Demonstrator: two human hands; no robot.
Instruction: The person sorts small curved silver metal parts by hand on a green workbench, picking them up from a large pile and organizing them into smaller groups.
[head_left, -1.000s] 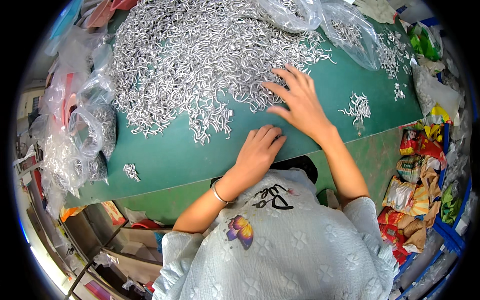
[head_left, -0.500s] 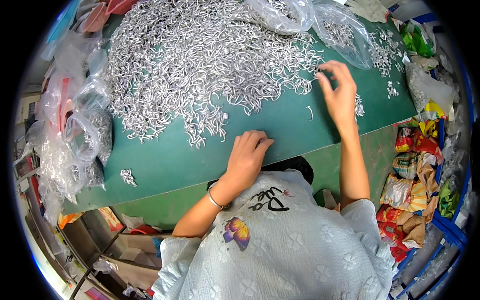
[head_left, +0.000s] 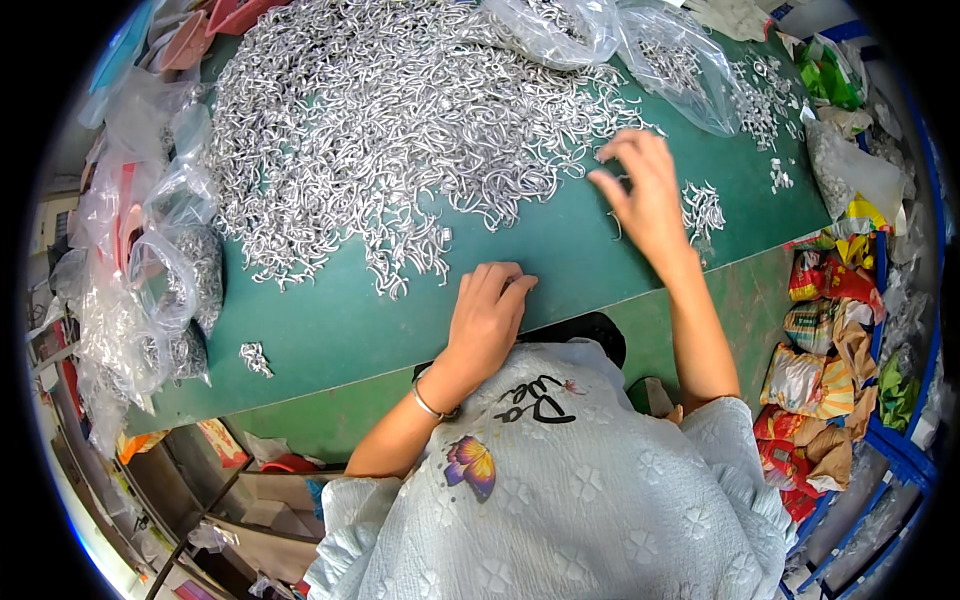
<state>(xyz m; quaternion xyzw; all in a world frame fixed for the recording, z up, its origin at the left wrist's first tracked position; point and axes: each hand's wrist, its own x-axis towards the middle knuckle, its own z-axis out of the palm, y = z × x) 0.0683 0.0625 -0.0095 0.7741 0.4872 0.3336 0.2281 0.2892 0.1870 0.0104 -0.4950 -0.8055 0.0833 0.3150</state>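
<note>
The big pile of curved metal pieces [head_left: 400,130] runs toward the tabletop's [head_left: 400,330] far edge, cut off up there. Near the right end of the near edge sits a small heap [head_left: 703,207]; between the two is the right hand [head_left: 642,190], thumb and fingers parted, any piece at their tips too small to make out. By the near edge, the left hand [head_left: 488,318] is curled, palm hidden; I can't say whether it grips anything.
</note>
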